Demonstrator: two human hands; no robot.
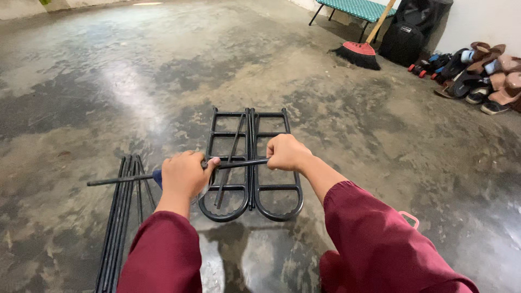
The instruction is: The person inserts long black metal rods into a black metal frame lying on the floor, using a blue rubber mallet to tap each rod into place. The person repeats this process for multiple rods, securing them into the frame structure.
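Note:
My left hand point(184, 174) and my right hand point(286, 152) both grip one thin black metal rod point(119, 179) held level above the floor. The rod sticks out to the left past my left hand. Something blue shows at my left hand's edge. Under the rod lie two black ladder-shaped metal frames point(274, 188) side by side on the concrete floor, rounded ends toward me. A loose black rod point(232, 147) rests slanted across the left frame. Both arms wear dark red sleeves.
A bundle of black rods point(120, 217) lies on the floor at my left. At the far right stand a red broom point(360, 52), a black bag point(402, 41), a pile of shoes point(480, 70) and a green-topped bench point(355, 7). A pink object point(410, 217) peeks out by my right elbow.

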